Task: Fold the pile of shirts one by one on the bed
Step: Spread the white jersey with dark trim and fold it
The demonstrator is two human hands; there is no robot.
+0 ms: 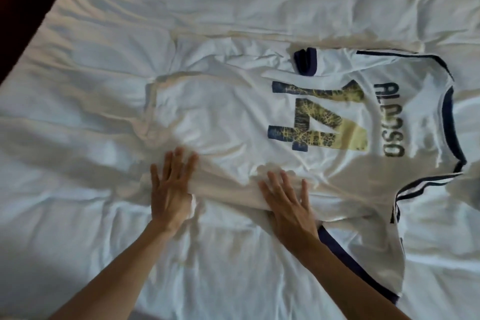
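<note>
A white football shirt (246,117) with navy trim lies back-up on the bed, its collar to the right and its hem to the left. A cracked navy and yellow number and a printed name show on its back. The far sleeve is folded inward onto the back; the near sleeve (368,247) lies spread toward me. My left hand (170,187) presses flat with straight fingers on the shirt's near side edge by the hem. My right hand (288,205) presses flat on the same near edge, just left of the near sleeve. The fabric bunches between the hands.
The white bedsheet (91,86) is rumpled all around the shirt. The bed's left edge (31,34) runs diagonally beside a dark floor at the upper left. No other shirts are in view.
</note>
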